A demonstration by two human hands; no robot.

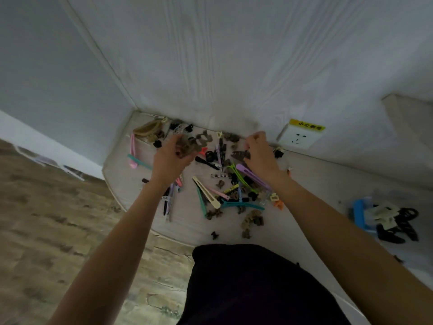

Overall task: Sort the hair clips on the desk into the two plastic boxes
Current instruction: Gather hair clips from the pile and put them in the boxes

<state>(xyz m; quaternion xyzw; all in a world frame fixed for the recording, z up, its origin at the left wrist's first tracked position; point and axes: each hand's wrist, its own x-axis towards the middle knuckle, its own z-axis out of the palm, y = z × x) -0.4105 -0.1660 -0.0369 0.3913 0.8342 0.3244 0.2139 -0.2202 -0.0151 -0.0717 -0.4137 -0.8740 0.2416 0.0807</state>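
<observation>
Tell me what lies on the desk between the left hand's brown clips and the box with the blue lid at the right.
The left hand grips brown claw clips. Between it and the blue-lidded box lie the scattered clip pile and the right hand with its forearm; carrying above the desk would pass over the pile.

Plastic box (359, 213) at right blurred — right hand (259, 153) fingertips indistinct.

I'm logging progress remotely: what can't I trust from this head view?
- Left hand: holds brown clips; how many is hidden by its fingers.
- Right hand: fingertips face away, so any pinched clip is unseen.
- Box with blue part: motion-blurred, contents unclear.
- Second box: the clear shape is hard to tell under the clip pile.
</observation>
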